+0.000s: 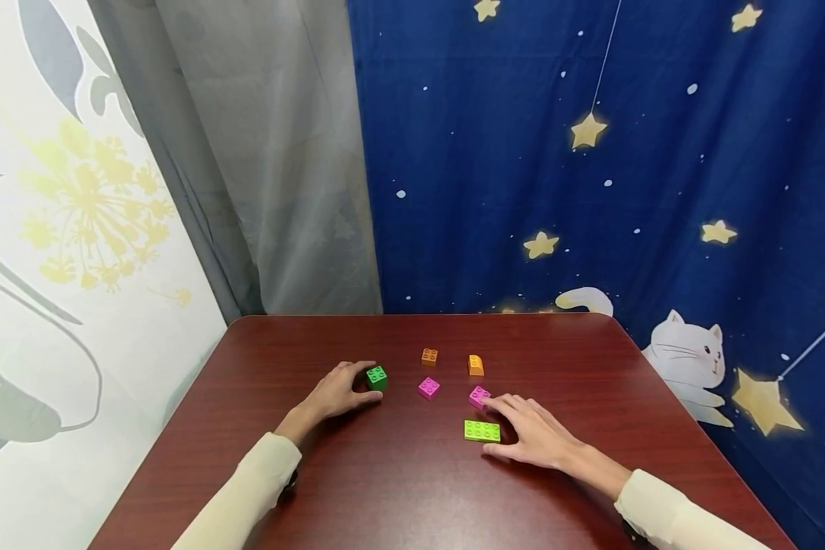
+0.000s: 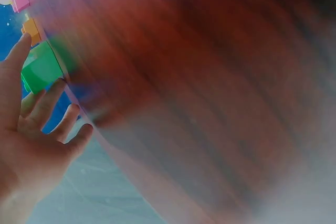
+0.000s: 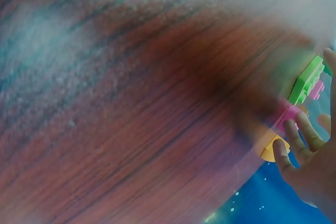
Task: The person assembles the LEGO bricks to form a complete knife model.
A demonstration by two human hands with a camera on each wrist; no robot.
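Note:
My left hand (image 1: 337,391) is at a green brick (image 1: 376,377), a tall block with studs on top. Its thumb and fingers lie spread on either side of the brick. In the left wrist view the fingers of this hand look loose around the green brick (image 2: 43,67). My right hand (image 1: 532,434) reaches over the table with fingers extended. Its fingertips are at a magenta brick (image 1: 479,396), and its thumb is just below the right end of a long lime-green brick (image 1: 482,431). The right wrist view shows these fingers spread beside the magenta brick (image 3: 287,117).
Between the hands lies another magenta brick (image 1: 429,388). Farther back are a brown-orange brick (image 1: 429,357) and a yellow-orange brick with a curved side (image 1: 476,365). All rest on a dark red wooden table (image 1: 399,489), with curtains behind its far edge.

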